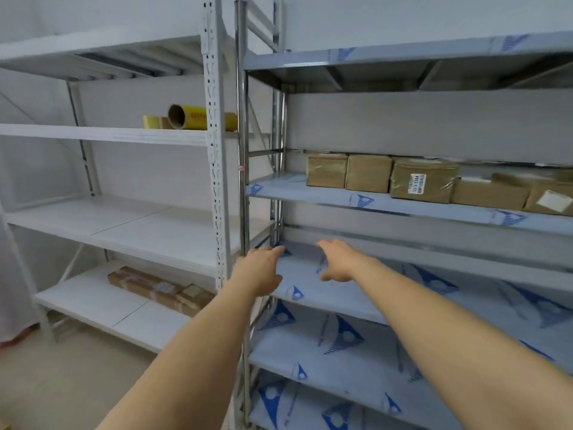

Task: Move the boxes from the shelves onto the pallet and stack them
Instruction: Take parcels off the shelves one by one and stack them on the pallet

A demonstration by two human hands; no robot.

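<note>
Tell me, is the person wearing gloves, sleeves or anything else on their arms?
No. Both forearms are bare as far as the picture shows, with no sleeves. The left hand and right hand have no gloves, and no watch, ring or band shows on either.

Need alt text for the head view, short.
Both hands, left and right, reach open and empty toward a bare steel shelf. Wrapped boxes sit one shelf up; a white rack stands left.

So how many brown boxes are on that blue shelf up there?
5, in a row along the back: the first box at the left, a second, the labelled one, a lower one and the last at the frame's edge. More may sit beyond it.
</note>
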